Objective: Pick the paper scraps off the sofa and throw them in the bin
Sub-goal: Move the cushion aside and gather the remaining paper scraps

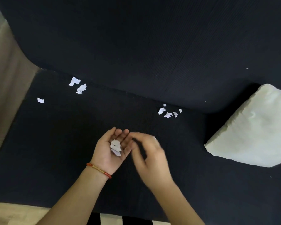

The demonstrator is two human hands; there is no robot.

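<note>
Left hand [111,149]: cupped palm up, carrying gathered paper scraps [115,147]. Right hand [148,150]: blurred beside it, grip unclear. More scraps [168,112] near sofa [71,143] back edge; keep the palm level while collecting.

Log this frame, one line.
left hand: cupped, holds scraps | right hand: blurred, beside it | loose scraps on sofa

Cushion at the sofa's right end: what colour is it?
The cushion is pale cream or off-white, plain with no pattern, seen in the head view against the dark sofa.
</note>
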